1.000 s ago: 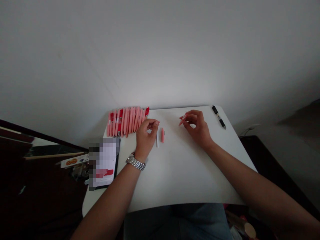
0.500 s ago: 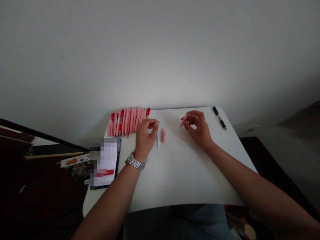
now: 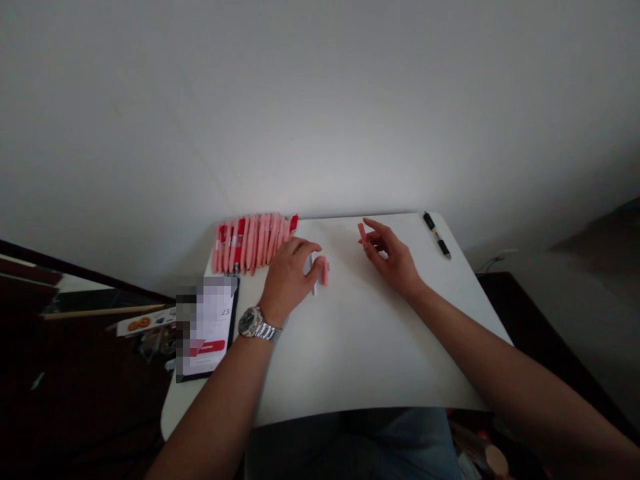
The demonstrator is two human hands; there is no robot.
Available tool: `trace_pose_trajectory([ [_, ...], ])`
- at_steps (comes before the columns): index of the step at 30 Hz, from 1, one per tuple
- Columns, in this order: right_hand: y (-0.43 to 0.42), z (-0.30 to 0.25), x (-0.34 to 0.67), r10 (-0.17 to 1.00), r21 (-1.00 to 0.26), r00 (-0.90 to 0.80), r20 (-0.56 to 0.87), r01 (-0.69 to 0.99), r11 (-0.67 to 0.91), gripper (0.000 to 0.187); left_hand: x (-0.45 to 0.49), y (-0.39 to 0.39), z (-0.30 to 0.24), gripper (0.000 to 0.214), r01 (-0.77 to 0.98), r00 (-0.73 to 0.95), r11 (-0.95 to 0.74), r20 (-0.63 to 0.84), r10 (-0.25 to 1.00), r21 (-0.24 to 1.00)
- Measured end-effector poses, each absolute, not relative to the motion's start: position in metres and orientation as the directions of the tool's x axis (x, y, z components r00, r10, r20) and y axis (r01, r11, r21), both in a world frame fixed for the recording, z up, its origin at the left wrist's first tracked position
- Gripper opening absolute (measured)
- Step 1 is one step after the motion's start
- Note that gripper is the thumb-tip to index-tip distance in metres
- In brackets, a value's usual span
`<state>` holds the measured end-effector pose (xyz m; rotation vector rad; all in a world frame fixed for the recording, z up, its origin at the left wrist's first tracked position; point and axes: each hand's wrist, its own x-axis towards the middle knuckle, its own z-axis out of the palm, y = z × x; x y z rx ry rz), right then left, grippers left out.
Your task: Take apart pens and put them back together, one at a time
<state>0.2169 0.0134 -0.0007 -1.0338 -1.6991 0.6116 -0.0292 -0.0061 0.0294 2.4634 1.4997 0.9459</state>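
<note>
Pink pens (image 3: 253, 243) lie ranked, apparently complete. My right hand (image 3: 393, 259) pinches a pink piece (image 3: 361, 231). My left hand (image 3: 286, 279), loosely open, touches loose parts (image 3: 325, 271).

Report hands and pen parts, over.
Left hand down at white rod beside pink cap, grip unclear. Right hand pinches pink piece. Pen row beyond left hand; black pen off right.

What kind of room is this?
Probably a small work desk in a plain room: a white table against a bare wall, a row of pink pens on it, a clipboard at its edge, and the right hand holding a pink pen piece.
</note>
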Motion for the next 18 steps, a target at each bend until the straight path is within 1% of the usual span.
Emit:
trace_pose_trajectory([
  [7,0.0136,0.0001,0.2164,0.863,-0.786,-0.124,0.49,0.366,0.499,0.045,-0.0247,-0.0079,0.0255,0.017,0.751,0.392,-0.557,0.439,0.808,0.354],
  [14,0.0125,0.0021,0.2147,0.864,-0.785,-0.121,0.489,0.37,0.496,0.044,-0.0215,-0.0106,0.0254,0.014,0.788,0.408,-0.533,0.389,0.826,0.308],
  [18,0.012,0.0024,0.2152,0.861,-0.78,-0.127,0.492,0.375,0.501,0.043,-0.0216,-0.0102,0.0252,0.014,0.801,0.391,-0.519,0.395,0.831,0.298],
])
